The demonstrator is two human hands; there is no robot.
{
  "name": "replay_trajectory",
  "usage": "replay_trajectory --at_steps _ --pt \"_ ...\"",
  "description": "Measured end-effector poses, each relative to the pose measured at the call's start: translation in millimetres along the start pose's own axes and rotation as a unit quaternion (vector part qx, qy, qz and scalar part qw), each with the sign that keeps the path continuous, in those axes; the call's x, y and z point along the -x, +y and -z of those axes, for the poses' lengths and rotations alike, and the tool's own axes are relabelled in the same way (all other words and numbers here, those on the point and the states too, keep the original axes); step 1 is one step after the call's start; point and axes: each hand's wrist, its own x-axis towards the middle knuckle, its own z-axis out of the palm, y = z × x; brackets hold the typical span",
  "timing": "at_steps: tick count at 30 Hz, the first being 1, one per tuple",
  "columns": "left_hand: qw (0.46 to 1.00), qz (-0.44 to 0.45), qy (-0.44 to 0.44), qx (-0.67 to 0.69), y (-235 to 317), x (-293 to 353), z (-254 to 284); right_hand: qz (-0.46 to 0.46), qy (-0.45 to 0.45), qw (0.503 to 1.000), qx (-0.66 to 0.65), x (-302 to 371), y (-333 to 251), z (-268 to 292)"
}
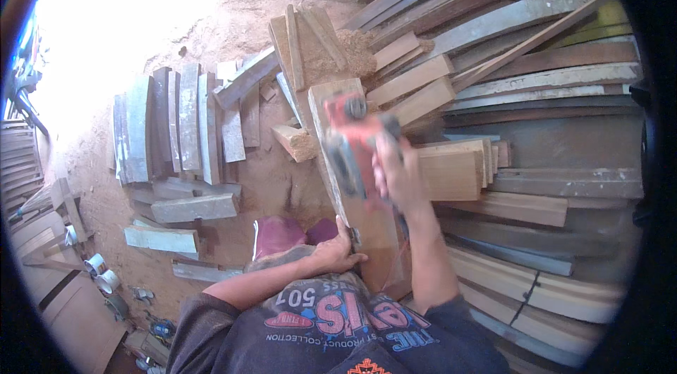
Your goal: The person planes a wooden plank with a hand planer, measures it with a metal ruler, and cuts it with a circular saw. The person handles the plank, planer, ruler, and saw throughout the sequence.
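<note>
Planks (564, 182) are lying in long piles on the right. One thick board (374, 233) is resting in the middle, running from near to far. A red power tool (360, 145) is sitting on it, looking blurry. The right grip (396, 171) is wrapping around the tool's top. The left grip (338, 250) is touching the board's near left side; I cannot tell if it is pinching.

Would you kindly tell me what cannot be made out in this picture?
In the head view:
Red power planer: fine details, blurred, apparently by motion.
Board surface under it: hidden by the planer.
Right hand: exact finger placement, blurred.
Small dark object beside the left hand: too small to identify.
</note>
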Motion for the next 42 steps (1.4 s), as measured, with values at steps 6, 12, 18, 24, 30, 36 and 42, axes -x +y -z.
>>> replay_trajectory --at_steps 6,12,18,24,30,36,42 --pt "1.000 0.004 -0.017 -0.014 -7.2 -8.6 0.2 0.050 0.019 0.998 0.045 -22.2 -14.1 -24.6" --pt "0.999 0.022 -0.017 -0.018 -5.4 -0.5 6.4 0.063 -0.023 0.998 -0.004 -141.0 -52.8 -49.4" --pt "0.998 0.026 -0.061 -0.002 6.3 -0.1 20.3 0.008 0.011 0.997 0.079 1.1 -7.7 -34.6" --pt "0.998 0.045 -0.053 -0.003 10.0 -6.1 21.6 0.101 0.014 0.994 0.027 -21.8 -10.1 -39.9" --pt "1.000 0.022 -0.011 0.002 0.7 -0.6 12.2 0.035 -0.005 0.999 0.006 -142.2 -55.4 -43.2" --pt "0.999 0.014 -0.041 -0.026 0.9 -4.3 17.1 -0.040 0.040 0.998 0.025 8.8 -2.1 2.8" --pt "0.997 0.029 -0.070 -0.026 0.6 -7.1 18.3 -0.050 0.070 0.996 -0.006 21.8 11.1 9.7"
